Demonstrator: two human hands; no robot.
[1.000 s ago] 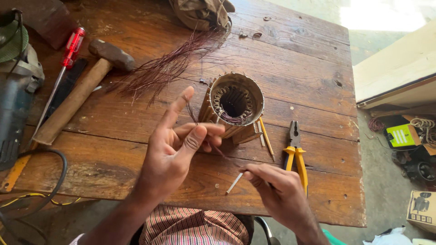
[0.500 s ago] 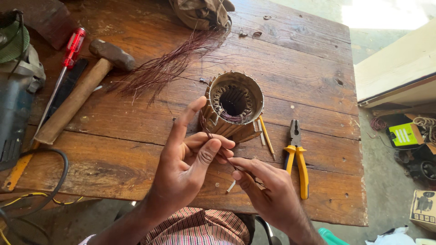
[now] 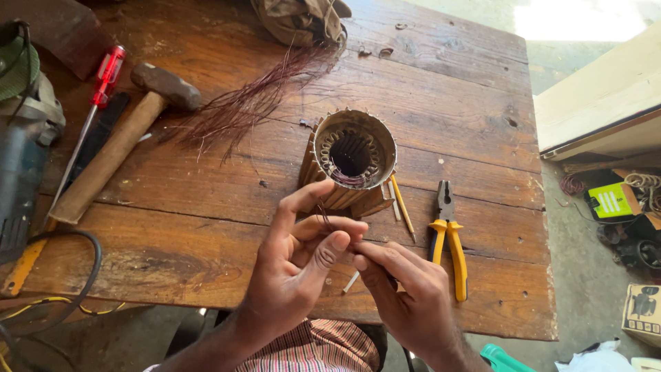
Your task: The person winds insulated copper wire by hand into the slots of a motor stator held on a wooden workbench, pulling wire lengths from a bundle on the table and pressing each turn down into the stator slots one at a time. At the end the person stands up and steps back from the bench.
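- A grey and green power tool [image 3: 24, 124] lies at the left edge of the worn brown wooden table [image 3: 206, 227], with a black cable [image 3: 65, 275] looping off near the front left corner.
- A red-handled screwdriver [image 3: 93, 114] and a wooden-handled iron hammer [image 3: 113, 148] lie slantwise just inside that edge, close beside each other.
- A loose bunch of thin reddish copper wires [image 3: 248, 103] spreads across the table's middle, reaching a crumpled khaki cloth [image 3: 299, 21] at the far edge.
- The left hand [image 3: 296, 275] is over the front edge, thumb and forefinger pinched on a thin dark strand of wire [image 3: 323, 215], the index finger raised.
- The round slotted metal motor stator [image 3: 350, 157] stands just beyond both hands, near the table's middle.
- The right hand [image 3: 410, 296] meets the left fingertip to fingertip, pinching the same strand.
- A thin yellow stick [image 3: 403, 205] lies beside the stator.
- Yellow-handled pliers [image 3: 447, 234] lie toward the right edge, just beside the right hand.
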